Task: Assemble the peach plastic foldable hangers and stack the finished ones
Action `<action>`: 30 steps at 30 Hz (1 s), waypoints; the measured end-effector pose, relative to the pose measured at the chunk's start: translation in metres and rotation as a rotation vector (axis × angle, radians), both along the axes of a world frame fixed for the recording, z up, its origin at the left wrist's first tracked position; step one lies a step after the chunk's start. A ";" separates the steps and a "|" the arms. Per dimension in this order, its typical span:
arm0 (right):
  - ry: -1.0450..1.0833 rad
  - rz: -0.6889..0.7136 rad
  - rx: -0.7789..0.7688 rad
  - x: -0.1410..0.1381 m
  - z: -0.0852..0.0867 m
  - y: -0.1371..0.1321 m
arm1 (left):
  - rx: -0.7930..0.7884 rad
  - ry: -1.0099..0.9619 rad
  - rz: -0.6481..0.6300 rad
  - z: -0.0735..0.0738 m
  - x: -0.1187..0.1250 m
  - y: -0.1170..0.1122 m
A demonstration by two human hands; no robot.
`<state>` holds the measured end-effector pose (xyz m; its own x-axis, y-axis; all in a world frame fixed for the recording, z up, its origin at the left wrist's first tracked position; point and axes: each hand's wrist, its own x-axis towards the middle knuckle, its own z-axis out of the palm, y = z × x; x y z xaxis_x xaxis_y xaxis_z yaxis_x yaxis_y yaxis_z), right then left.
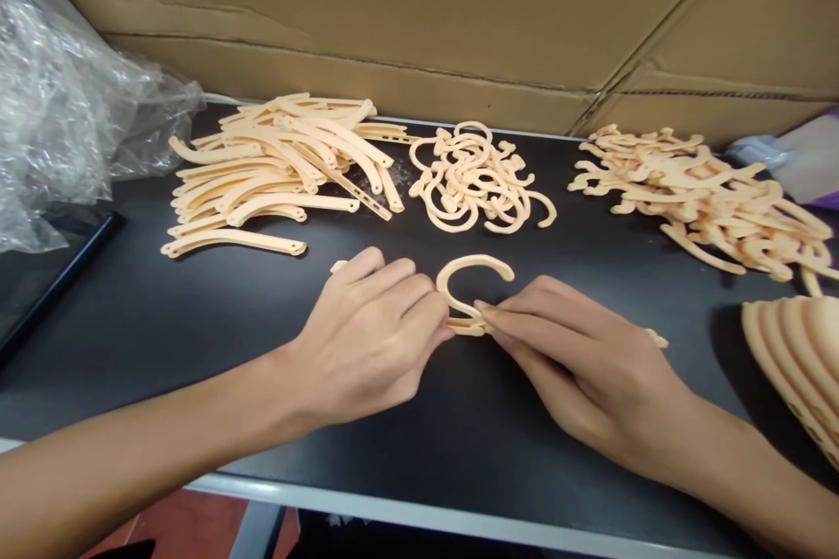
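Observation:
Between my two hands is a cream plastic clothes hanger, its curved hook (pixel 473 261) open toward the right. My left hand (pixel 377 332) is closed, thumb and fingers gripping the hanger just left of the hook's base. Thumb and fingertips of my right hand (pixel 590 358) pinch it at the right of that base. Small arm ends poke out past the left knuckles and beyond the right hand; most of both arms is hidden by my hands.
On the black table (pixel 315 472) lie a pile of slotted hanger arms (pixel 262 192), a heap of loose hooks (pixel 481 179) and more curved pieces (pixel 708 192). Nested cream parts (pixel 793 341) stand at right. Clear plastic wrap (pixel 72 96) is at left; cardboard (pixel 393 9) walls the back.

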<state>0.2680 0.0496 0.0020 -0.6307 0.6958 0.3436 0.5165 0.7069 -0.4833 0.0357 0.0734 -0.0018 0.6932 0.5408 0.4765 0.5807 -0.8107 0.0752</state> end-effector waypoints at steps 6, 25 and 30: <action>0.025 -0.124 -0.107 -0.006 0.005 0.001 | -0.005 -0.069 -0.025 0.002 -0.001 0.000; 0.255 -0.446 -0.256 -0.008 0.005 0.004 | -0.043 -0.126 -0.040 -0.004 -0.003 0.001; 0.413 -0.513 -0.342 -0.002 0.010 0.010 | -0.001 -0.078 0.048 -0.002 -0.004 0.002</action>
<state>0.2662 0.0596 0.0121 -0.0639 0.9790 0.1935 0.4695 0.2006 -0.8598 0.0318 0.0757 -0.0040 0.6270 0.5730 0.5278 0.6114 -0.7818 0.1224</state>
